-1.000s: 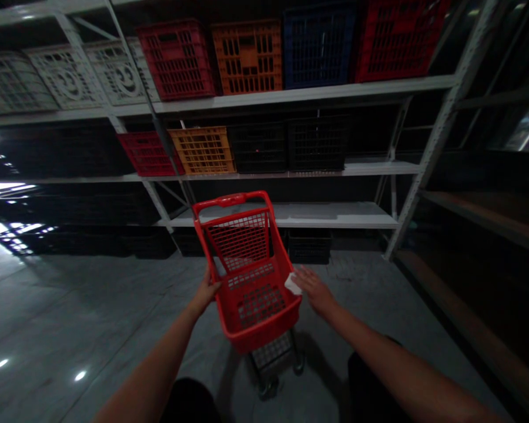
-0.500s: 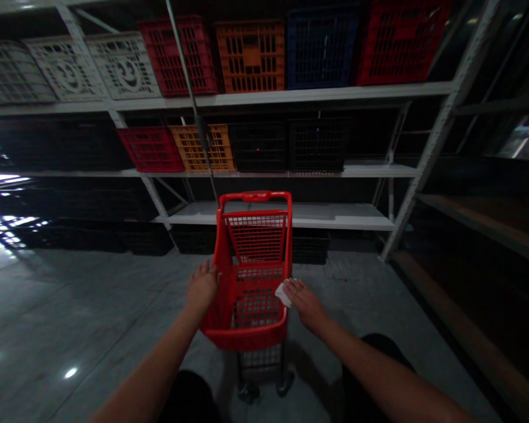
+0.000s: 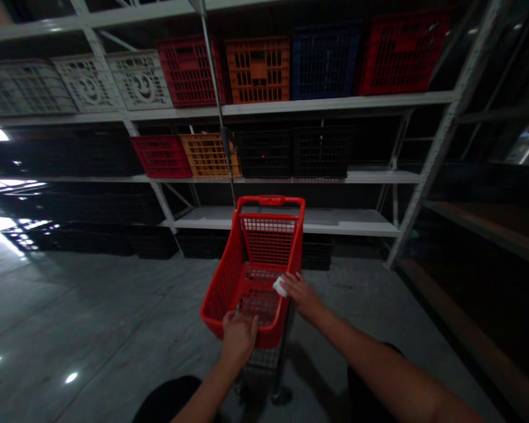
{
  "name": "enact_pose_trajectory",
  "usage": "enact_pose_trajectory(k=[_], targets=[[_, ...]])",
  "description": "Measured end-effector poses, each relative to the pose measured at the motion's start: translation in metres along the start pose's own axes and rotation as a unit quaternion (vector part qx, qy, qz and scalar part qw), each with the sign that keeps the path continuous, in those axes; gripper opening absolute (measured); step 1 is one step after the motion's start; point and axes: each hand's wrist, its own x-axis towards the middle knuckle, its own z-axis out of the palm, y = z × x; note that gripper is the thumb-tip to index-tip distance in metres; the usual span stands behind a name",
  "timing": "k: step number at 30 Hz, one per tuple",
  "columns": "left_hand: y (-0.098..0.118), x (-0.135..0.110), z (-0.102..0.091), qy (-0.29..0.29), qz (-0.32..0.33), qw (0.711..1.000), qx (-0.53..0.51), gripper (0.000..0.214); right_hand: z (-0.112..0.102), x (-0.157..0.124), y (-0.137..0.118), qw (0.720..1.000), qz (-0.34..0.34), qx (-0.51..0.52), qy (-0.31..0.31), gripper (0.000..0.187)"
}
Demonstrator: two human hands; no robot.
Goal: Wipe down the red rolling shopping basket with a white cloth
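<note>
A red plastic shopping cart (image 3: 220,294) stands on the floor in front of me, its handle at the far end. My left hand (image 3: 239,335) is curled over the near front rim of the basket, fingers closed on the edge. My right hand (image 3: 300,294) is at the basket's right rim and holds a white cloth (image 3: 280,286), which lies against the inner side of that rim. Whether the cloth is paper or fabric I cannot tell. The basket's grid floor shows between my hands.
Behind the cart stands a white metal shelving rack (image 3: 361,100). On it are an orange crate (image 3: 259,70), a blue crate (image 3: 324,61), a red crate (image 3: 397,53) and several black ones. Another rack (image 3: 489,235) runs along the right. Grey concrete floor (image 3: 92,305) lies to the left.
My left hand has moved from the basket's left side to its near front rim. My right hand with the white cloth has shifted slightly inward, and the cart appears turned a little.
</note>
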Motion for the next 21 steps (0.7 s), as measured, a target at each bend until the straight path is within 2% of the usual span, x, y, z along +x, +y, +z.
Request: enact_pose_trajectory(k=[3, 6, 8, 10, 12, 16, 17, 19, 21], targets=[[-0.006, 0.0, 0.002, 0.021, 0.006, 1.0, -0.001, 0.042, 0.006, 0.003, -0.015, 0.999, 0.032, -0.007, 0.0, 0.041], [-0.013, -0.002, 0.005, 0.038, 0.009, 0.999, -0.003, 0.04, 0.018, -0.017, -0.054, 1.0, -0.021, 0.002, -0.01, 0.042], [-0.019, -0.003, 0.005, 0.039, 0.018, 0.999, -0.008, 0.039, 0.022, -0.028, -0.07, 0.998, -0.058, 0.005, -0.015, 0.042], [-0.024, -0.004, 0.002, 0.032, 0.027, 0.999, -0.011, 0.038, 0.021, -0.029, -0.067, 0.996, -0.085, 0.002, -0.023, 0.041], [-0.027, -0.004, -0.001, 0.018, 0.027, 0.999, -0.016, 0.039, 0.015, -0.018, -0.046, 0.996, -0.085, -0.005, -0.027, 0.042], [-0.027, -0.004, -0.006, -0.017, 0.009, 0.999, -0.03, 0.038, 0.006, 0.017, -0.002, 0.999, 0.035, -0.037, 0.005, 0.044], [-0.027, -0.004, -0.006, -0.025, 0.006, 0.999, -0.031, 0.037, 0.007, 0.022, 0.0, 0.997, 0.066, -0.039, 0.014, 0.043], [-0.028, -0.005, -0.006, -0.031, 0.001, 0.999, -0.028, 0.036, 0.012, 0.024, -0.013, 0.994, 0.097, -0.029, 0.029, 0.041], [-0.033, -0.007, -0.005, -0.031, 0.0, 0.999, -0.024, 0.035, 0.021, 0.015, -0.042, 0.997, 0.076, -0.011, 0.033, 0.04]])
